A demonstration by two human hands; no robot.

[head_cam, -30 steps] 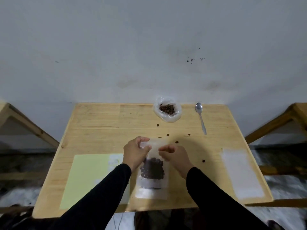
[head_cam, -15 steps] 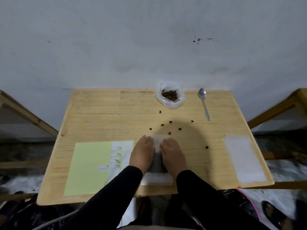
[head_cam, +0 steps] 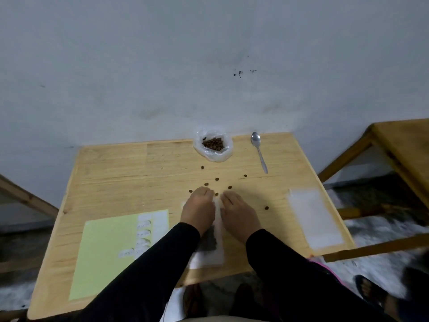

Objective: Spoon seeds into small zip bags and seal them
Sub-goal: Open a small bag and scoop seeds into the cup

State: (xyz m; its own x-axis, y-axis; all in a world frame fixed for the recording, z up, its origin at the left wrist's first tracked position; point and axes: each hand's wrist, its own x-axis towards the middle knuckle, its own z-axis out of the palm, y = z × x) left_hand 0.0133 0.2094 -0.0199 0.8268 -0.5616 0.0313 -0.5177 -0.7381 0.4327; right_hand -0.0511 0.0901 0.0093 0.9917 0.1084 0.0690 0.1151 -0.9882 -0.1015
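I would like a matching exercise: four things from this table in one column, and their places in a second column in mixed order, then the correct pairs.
Things:
1. spoon
2. open bag of seeds
3. filled zip bag
4. green sheet

Places:
A. near left part of the table
B. under both hands, at the near edge
C. far edge, left of the spoon
D. far right corner

Pairs: 1-D, 2-C, 3-B, 4-A
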